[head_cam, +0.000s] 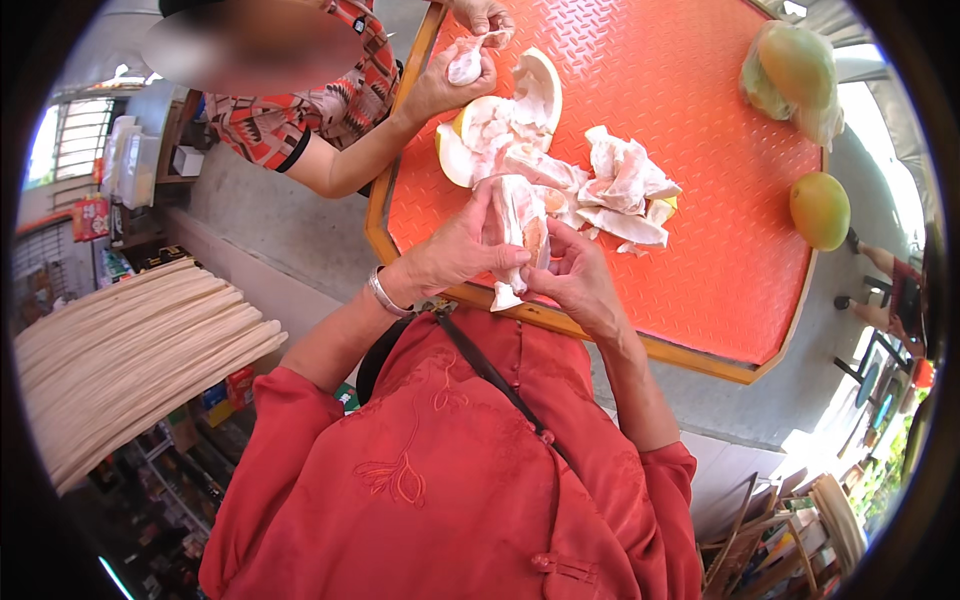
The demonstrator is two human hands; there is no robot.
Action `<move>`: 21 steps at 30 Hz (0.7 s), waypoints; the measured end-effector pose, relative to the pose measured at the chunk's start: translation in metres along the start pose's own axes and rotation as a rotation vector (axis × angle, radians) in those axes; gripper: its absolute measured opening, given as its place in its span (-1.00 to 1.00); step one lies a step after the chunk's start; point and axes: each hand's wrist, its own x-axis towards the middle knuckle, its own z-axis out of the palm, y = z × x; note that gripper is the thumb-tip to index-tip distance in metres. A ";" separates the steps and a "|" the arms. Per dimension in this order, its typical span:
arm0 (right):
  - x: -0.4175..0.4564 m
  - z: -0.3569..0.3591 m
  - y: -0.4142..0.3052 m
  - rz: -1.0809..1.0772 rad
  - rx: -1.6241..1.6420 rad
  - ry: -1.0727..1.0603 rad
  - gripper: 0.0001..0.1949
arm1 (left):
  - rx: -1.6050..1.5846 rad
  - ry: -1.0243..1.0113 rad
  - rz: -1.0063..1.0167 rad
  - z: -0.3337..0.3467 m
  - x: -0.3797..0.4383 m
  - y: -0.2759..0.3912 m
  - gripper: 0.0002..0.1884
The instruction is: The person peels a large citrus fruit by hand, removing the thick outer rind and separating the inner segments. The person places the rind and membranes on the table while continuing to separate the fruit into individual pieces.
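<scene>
Between my two hands, above the table's near edge, is a large pomelo segment (517,214) in white membrane. My left hand (469,244) grips its left side, thumb across the front. The fingers of my right hand (577,277) pinch its lower right, where a strip of white pith (506,297) hangs down. Some pinkish flesh shows through the membrane. Just beyond my hands lie more pomelo pieces (544,165) and a thick opened rind (540,86). A heap of peeled membrane and rind (626,176) sits to the right.
Across the table's left corner, another person's hands (457,79) hold a small pomelo piece (465,66). The red textured table (720,247) has a wooden edge. At its right side are a mango-like fruit (820,211) and a plastic bag of similar fruit (795,71). Pale slats (150,345) stand left.
</scene>
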 end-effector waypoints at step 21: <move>0.001 0.031 0.024 -0.222 -0.590 0.173 -0.63 | 0.211 -0.112 -0.500 -0.008 -0.011 0.014 -0.12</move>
